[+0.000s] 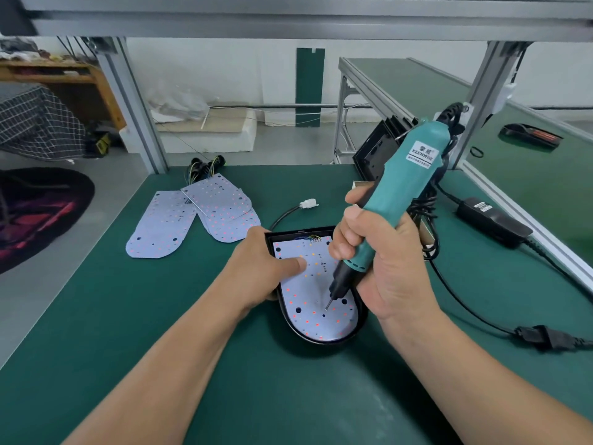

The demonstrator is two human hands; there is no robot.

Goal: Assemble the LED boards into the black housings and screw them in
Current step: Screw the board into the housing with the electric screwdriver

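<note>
White red-dotted LED board (308,303) sits in black rounded plastic housing (333,343). L hand (256,268) grips housing rim, one digit on board; R hand (385,268) wraps teal electric screwdriver (410,175) over it.

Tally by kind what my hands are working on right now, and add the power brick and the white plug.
Electric screwdriver: 1, gripped by the right hand
Black housing: 1, held by the left hand
LED board: 1, seated in the housing
Power brick: 1
White plug: 1
Total: 5
</note>
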